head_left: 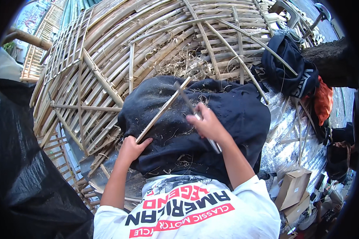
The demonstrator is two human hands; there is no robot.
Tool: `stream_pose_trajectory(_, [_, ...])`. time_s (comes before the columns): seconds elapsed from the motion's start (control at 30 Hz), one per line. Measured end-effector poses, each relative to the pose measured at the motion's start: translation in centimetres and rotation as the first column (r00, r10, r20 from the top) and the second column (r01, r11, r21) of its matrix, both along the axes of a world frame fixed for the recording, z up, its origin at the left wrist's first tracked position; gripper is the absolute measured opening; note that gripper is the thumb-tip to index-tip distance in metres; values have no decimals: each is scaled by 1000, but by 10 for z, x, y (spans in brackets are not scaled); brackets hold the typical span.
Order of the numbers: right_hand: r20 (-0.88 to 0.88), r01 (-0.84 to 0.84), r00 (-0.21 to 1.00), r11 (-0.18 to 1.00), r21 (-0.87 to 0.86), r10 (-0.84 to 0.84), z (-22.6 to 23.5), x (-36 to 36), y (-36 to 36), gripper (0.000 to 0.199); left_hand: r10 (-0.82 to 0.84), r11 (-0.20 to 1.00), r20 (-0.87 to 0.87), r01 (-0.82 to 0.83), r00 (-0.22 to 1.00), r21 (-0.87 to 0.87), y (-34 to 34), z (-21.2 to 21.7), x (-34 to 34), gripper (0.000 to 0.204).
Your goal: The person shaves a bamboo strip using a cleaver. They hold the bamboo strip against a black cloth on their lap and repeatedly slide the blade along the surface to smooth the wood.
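My left hand (132, 150) is closed around the lower end of a split bamboo strip (162, 111), which slants up and away to the right across my lap. In my right hand (208, 124) is a knife (215, 146); its pale handle sticks out below my fist. The blade, smeared by motion, points up and left, its tip near the strip's far end. I cannot tell whether blade and strip touch. A black cloth (239, 119) covers my legs under both hands, dotted with fine bamboo shavings.
Ahead lies a slatted bamboo platform (147, 44) with curled shavings (183, 63) and loose strips. A black plastic sheet (24, 159) hangs at the left. To the right are a dark garment (285, 59), an orange cloth (324, 101), a silvery sheet (283, 147) and a cardboard box (294, 187).
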State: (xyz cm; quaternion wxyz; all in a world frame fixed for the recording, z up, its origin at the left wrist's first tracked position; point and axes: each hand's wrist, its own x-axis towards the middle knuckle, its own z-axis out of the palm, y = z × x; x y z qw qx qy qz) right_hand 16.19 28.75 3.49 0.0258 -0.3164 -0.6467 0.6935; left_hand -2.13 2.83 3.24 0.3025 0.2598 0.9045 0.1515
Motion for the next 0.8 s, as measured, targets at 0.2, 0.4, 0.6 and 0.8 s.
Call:
stream_pose_trajectory(0.2, [-216,50,972,979,-195,-93,9,-8,27,30,26,994,-18,-28,999,-105,-7,5,6,76])
stream_pose_trajectory(0.4, [-80,107,990,985,-135,-119,-5,-13,19,36,47,993,-7,-47,999,-111,-28,9,5,78])
stream_pose_trajectory(0.6, [31,-155,987,984,-84,158,-8,-22,13,36,77,992,2,-76,997,-99,-31,-3,-4,84])
stream_pose_trajectory(0.8, [57,-45,997,992,-120,52,-10,-17,9,39,46,988,64,-36,997,-152,-21,-1,-10,83])
